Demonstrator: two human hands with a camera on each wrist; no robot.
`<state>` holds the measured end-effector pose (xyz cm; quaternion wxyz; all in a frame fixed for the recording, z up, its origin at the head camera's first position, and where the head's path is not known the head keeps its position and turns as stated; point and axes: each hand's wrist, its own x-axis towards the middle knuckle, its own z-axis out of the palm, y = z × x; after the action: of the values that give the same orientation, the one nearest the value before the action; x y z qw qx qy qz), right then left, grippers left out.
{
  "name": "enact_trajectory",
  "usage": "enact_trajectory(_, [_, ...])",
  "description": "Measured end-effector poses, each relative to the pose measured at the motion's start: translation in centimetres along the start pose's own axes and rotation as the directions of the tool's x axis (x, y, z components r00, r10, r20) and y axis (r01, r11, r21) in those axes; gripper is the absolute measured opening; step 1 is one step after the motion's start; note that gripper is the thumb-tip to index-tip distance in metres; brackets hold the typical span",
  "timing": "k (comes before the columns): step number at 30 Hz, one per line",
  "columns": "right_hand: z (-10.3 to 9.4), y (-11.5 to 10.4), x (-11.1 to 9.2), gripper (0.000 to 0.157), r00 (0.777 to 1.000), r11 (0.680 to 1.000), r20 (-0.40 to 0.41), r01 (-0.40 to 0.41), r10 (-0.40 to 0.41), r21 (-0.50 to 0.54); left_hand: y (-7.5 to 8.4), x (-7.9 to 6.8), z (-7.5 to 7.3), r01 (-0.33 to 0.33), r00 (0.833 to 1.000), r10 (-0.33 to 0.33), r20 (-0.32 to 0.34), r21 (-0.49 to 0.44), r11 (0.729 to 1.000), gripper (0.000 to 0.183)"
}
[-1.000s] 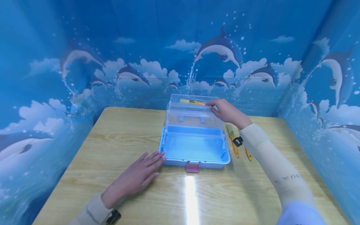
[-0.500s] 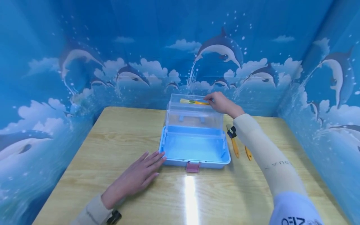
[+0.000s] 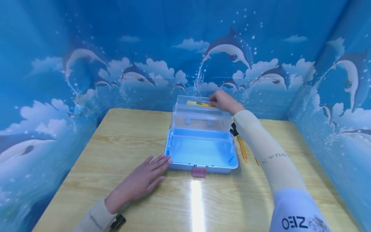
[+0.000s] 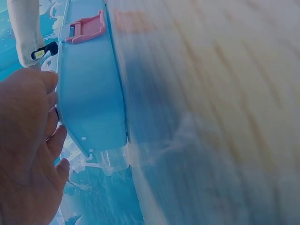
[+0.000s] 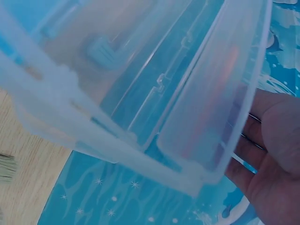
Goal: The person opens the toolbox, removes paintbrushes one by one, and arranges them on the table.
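Note:
My left hand (image 3: 145, 177) lies with fingers straight, its fingertips at the front left corner of a light-blue storage box (image 3: 200, 151). In the left wrist view, the fingers rest along the box's side (image 4: 91, 89). Above the base stand clear fold-out trays (image 3: 203, 120). A paintbrush (image 3: 198, 103) with pale bristles and an orange handle lies in the top tray (image 3: 185, 99), its handle end hidden by my right hand (image 3: 224, 101). That hand's fingers are curled over the top tray's rim (image 5: 255, 70) at the right end; the thumb is hidden in the right wrist view.
A second paintbrush (image 3: 242, 149) lies on the wooden table (image 3: 130, 135) right of the box. Another orange handle (image 3: 257, 161) shows beside the right sleeve. A pink latch (image 3: 199, 171) hangs at the box front. A dolphin-print curtain (image 3: 145, 38) surrounds the table's back and sides.
My right hand has let go of the paintbrush handle and moved up and left to the top tray's rim. The brush stays in the tray. The left hand has not moved.

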<state>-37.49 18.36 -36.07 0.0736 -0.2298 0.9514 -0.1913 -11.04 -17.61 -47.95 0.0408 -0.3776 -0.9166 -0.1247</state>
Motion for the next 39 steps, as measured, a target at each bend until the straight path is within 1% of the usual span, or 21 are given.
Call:
enact_trajectory(2, [0.2,0.0,0.2,0.024,1.000,1.000,0.007,-0.017,0.017,-0.016,0.0,0.0,0.0,-0.004,1.000,0.004,0.000,-0.003,1.000,0.059])
enact_trajectory(5, [0.4,-0.1,0.4,0.027,0.999,0.998,0.014,-0.042,0.043,-0.035,0.2,0.0,-0.1,-0.007,1.000,0.007,0.006,-0.007,1.000,0.058])
enact_trajectory(10, [0.3,-0.4,0.5,0.026,0.999,0.997,-0.012,-0.049,0.048,-0.064,0.2,0.2,-0.5,0.013,1.000,-0.013,0.017,-0.011,1.000,0.058])
enact_trajectory(14, [0.2,-0.7,0.6,0.026,0.999,0.995,0.008,-0.053,0.054,-0.089,0.2,0.2,-0.5,0.008,1.000,-0.008,0.022,-0.006,1.000,0.058])
enact_trajectory(17, [0.2,-0.7,0.7,0.026,0.999,0.993,0.022,-0.046,0.049,-0.111,0.1,0.2,-0.4,-0.007,1.000,0.007,0.010,-0.002,1.000,0.058])
enact_trajectory(21, [0.1,-0.7,0.8,0.025,0.999,0.992,0.013,-0.040,0.042,-0.123,0.1,0.2,-0.5,-0.010,1.000,0.010,-0.005,0.001,1.000,0.058])
enact_trajectory(29, [0.4,-0.6,0.9,0.022,0.999,0.990,0.030,-0.036,0.041,-0.135,0.2,0.2,-0.7,-0.014,0.999,0.014,0.035,-0.004,1.000,0.060])
enact_trajectory(33, [0.5,-0.5,1.1,0.022,0.998,0.988,0.049,-0.020,0.028,-0.151,0.1,0.3,-0.6,-0.021,0.999,0.021,0.030,0.005,1.000,0.061])
enact_trajectory(37, [0.8,-0.5,1.4,0.024,0.997,0.989,0.071,-0.010,0.021,-0.145,0.0,0.1,-0.4,-0.029,0.999,0.028,0.016,0.013,1.000,0.061])
enact_trajectory(39, [1.0,-0.4,1.3,0.024,0.997,0.990,0.069,-0.012,0.022,-0.139,-0.1,0.0,-0.3,-0.032,0.999,0.032,0.011,0.019,0.999,0.062])
